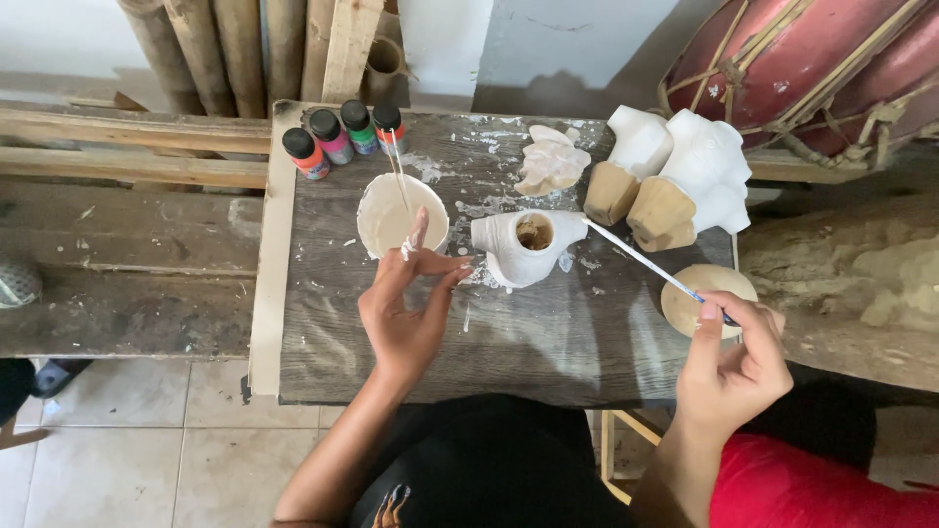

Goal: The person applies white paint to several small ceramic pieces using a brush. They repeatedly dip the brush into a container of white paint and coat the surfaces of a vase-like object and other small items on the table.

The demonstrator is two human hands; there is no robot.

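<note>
My left hand hovers palm-up over the dark wooden board, fingers apart, with white paint on the index fingertip close to a bowl of white paint. My right hand grips a thin paintbrush whose tip points at a small white-painted carved figure lying on the board. A thin stick rests in the bowl.
Several small paint bottles with black caps stand at the board's back left. White-painted carvings with bare wood bases and a crumpled white piece sit at the back. A round wooden disc, bamboo poles and a red drum surround the board.
</note>
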